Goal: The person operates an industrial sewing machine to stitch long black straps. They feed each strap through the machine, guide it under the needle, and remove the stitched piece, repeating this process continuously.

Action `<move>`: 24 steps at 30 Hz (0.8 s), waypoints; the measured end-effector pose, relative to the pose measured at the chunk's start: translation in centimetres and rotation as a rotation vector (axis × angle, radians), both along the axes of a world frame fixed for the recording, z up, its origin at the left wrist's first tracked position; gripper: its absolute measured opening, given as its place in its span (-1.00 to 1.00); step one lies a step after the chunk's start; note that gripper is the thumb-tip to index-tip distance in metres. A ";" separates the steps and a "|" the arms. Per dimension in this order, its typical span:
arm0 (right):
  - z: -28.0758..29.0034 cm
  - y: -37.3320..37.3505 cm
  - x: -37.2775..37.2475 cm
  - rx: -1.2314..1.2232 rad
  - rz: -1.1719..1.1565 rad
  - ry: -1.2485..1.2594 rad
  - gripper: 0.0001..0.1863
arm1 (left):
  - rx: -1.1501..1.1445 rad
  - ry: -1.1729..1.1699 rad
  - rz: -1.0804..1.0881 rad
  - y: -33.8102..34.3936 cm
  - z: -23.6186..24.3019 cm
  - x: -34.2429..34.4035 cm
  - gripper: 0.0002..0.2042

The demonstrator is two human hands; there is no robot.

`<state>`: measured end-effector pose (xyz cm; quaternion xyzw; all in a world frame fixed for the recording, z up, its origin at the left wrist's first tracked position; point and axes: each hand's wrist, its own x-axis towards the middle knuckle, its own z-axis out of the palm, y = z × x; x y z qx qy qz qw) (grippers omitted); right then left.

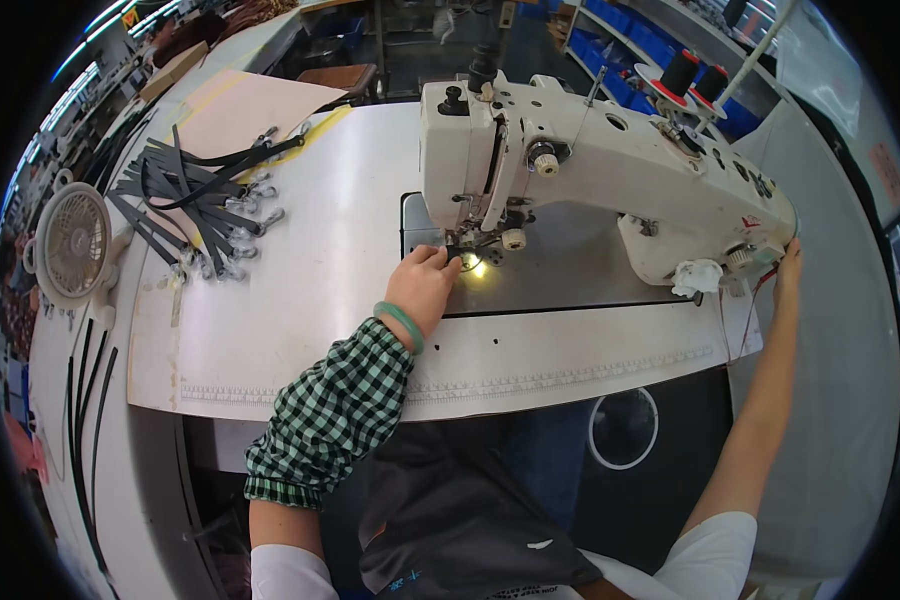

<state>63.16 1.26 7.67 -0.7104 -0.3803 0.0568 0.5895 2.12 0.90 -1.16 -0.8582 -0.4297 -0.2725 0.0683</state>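
**Both hands on the sewing machine, one at the needle, one at the handwheel**

The left hand (425, 285) rests on the machine bed with its fingers curled loosely right by the presser foot (473, 247), next to the small lit patch under the needle. Whether it pinches anything there cannot be told; the fingertips hide whatever lies beneath them. A green bangle (402, 325) sits at the wrist, above a green-and-black checked sleeve cover (335, 415).

The right hand (790, 265) reaches far out to the right end of the white sewing machine (610, 165), fingers against the handwheel (745, 258); its grip is mostly hidden, so whether it is clenched cannot be told.

The machine looks heavy and rigid, fixed into the worktop (330, 250); the handwheel is the part meant to be turned by hand, and the needle area seems best approached from the side with flat fingers.

Well to the left lies a heap of black straps with metal clips (205, 205), which look limp and light and could be lifted by a clip end. Near them lies a sheet of tan material (240, 110), and a small white fan (70, 245) stands at the worktop's left edge. Two thread spools (692, 75) stand behind the machine.
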 end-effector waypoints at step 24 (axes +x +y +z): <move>-0.8 0.9 3.0 -0.046 -0.106 -0.152 -0.45 | -0.010 0.003 0.002 0.0 0.1 0.2 -0.79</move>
